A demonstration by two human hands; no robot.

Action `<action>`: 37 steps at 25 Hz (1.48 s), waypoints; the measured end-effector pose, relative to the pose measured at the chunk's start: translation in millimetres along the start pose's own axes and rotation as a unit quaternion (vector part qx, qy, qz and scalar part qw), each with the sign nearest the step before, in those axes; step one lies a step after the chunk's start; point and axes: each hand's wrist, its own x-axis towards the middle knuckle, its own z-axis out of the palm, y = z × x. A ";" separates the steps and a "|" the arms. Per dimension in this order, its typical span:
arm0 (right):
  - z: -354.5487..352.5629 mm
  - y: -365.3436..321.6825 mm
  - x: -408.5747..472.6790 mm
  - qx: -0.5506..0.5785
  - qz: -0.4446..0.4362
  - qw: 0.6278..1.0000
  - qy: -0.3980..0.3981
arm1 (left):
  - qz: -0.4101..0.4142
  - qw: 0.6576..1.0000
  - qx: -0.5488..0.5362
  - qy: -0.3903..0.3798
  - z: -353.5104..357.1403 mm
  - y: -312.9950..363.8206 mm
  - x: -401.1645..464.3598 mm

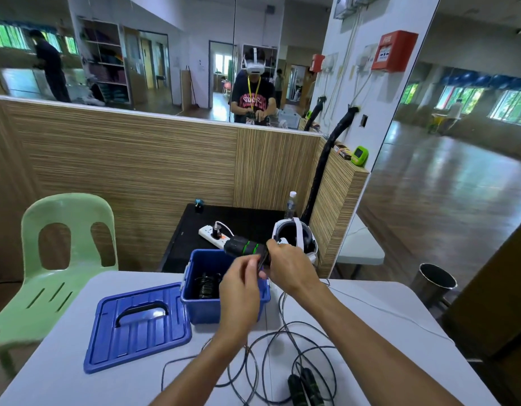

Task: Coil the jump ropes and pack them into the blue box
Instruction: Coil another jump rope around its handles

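The open blue box (191,288) stands on the white table, with a dark coiled rope (205,285) lying inside it. Above the box my right hand (288,271) grips a pair of black jump rope handles with green rings (245,248), held level. My left hand (241,285) pinches the dark cord just below those handles. Another jump rope (271,347) lies loose in tangled loops on the table near me, its black handles (304,388) at the front edge.
The blue lid (137,326) lies flat to the left of the box. A green plastic chair (60,259) stands at the left. Behind the box a black table (194,247) carries a power strip (213,234), a white headset (295,238) and a bottle (290,205). A metal bin (436,282) stands at the right.
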 end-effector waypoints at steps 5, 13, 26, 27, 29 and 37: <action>12.1 -3.5 -0.3 -0.021 -0.016 1.000 -0.014 | -0.042 0.980 0.183 -0.067 -4.7 7.9 14.7; 13.8 -11.6 -12.8 -0.045 -0.133 0.990 0.023 | 0.087 0.882 0.448 -0.118 -43.1 44.3 101.7; 13.0 -9.9 -5.4 0.135 0.060 0.987 -0.061 | 0.242 0.870 0.414 -0.118 -25.2 36.6 57.1; 12.6 -8.7 -2.4 0.150 0.077 0.983 -0.070 | 0.267 0.858 0.421 -0.122 -20.2 32.2 46.4; 13.4 -3.2 3.2 0.130 0.066 0.986 -0.084 | 0.284 0.829 0.465 -0.125 -12.8 20.3 29.3; 18.6 2.1 1.8 0.043 0.028 0.998 -0.037 | -0.028 0.996 0.071 -0.044 -3.1 -9.1 -0.2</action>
